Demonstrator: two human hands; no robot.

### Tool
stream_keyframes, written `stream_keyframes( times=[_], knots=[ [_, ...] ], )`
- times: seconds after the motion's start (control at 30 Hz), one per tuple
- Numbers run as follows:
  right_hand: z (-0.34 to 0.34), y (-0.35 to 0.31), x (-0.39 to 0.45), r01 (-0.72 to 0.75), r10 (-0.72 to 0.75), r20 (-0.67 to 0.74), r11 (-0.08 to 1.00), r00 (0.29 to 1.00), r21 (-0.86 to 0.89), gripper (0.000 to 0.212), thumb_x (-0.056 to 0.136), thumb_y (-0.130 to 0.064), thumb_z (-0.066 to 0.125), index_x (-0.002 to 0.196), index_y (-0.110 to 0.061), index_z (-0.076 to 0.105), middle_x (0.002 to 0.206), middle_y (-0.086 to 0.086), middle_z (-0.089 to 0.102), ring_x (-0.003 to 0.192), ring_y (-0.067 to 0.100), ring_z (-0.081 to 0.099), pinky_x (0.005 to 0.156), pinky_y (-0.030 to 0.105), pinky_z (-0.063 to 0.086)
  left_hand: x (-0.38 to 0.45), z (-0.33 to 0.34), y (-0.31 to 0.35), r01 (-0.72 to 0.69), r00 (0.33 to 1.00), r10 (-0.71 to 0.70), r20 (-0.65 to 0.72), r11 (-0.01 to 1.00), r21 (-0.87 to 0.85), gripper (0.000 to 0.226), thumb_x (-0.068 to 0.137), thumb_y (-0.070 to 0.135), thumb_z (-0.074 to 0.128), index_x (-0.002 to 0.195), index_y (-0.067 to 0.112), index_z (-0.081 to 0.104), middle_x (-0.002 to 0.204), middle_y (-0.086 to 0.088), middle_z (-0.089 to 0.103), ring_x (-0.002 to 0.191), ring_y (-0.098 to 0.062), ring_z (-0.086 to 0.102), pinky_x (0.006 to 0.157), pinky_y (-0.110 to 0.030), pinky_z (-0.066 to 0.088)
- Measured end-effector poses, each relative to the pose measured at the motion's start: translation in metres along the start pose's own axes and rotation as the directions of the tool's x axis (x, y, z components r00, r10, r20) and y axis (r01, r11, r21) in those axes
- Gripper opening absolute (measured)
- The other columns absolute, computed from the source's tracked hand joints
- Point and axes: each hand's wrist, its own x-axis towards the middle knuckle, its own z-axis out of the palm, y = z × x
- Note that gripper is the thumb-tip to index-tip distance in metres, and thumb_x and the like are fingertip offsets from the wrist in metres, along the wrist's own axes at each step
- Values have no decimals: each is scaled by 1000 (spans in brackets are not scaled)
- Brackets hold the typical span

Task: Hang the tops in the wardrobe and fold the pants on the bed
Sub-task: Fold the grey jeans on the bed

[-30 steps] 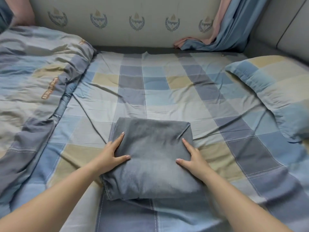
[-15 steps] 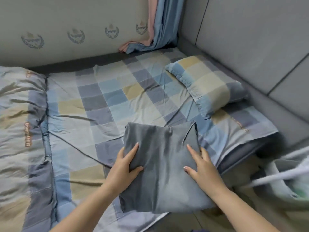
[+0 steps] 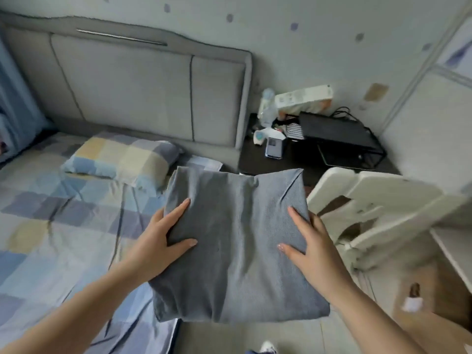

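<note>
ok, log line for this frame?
phase: carry | item: folded grey pants, lifted off bed | left hand: holds left edge | right hand: holds right edge | ahead: nightstand

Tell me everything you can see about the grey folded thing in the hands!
The folded grey pants make a thick, soft, roughly square bundle of woven-looking cloth with a few creases near the far corners. It is held up flat, partly over the bed's edge and partly over the floor. The left hand and right hand hold its two sides, thumbs on top, fingers mostly underneath.
</note>
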Motion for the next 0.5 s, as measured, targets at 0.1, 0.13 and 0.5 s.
stream_keyframes(
  times=[0.1, 0.13, 0.5],
  knots=[
    [-59, 24, -54, -120, 118, -142, 993, 983, -7, 75, 85, -26, 70, 145, -38, 27, 143, -8, 28, 130, -3, 28, 90, -8, 19, 15, 37, 60, -132, 983, 140, 118, 988, -74, 79, 78, 38, 73, 123, 74, 19, 110, 32, 30, 97, 26, 25, 77, -1, 34],
    [-76, 35, -73, -169, 167, -182, 986, 969, 3, 75, 85, -27, 70, 145, -38, 27, 143, -9, 28, 131, -2, 29, 89, -8, 19, 19, 53, 80, -174, 970, 187, 156, 980, -94, 78, 76, 38, 73, 125, 71, 22, 111, 33, 31, 97, 31, 26, 78, 1, 34],
    [-212, 200, -280, -615, 557, -471, 787, 684, 36, 75, 86, -37, 66, 138, -54, 14, 137, -22, 16, 110, -28, 14, 88, -8, 18, 22, 316, 285, -412, 651, 459, 604, 882, -226, 80, 82, 37, 70, 139, 55, 17, 128, 17, 37, 115, -5, 44, 93, -15, 40]
  ],
)
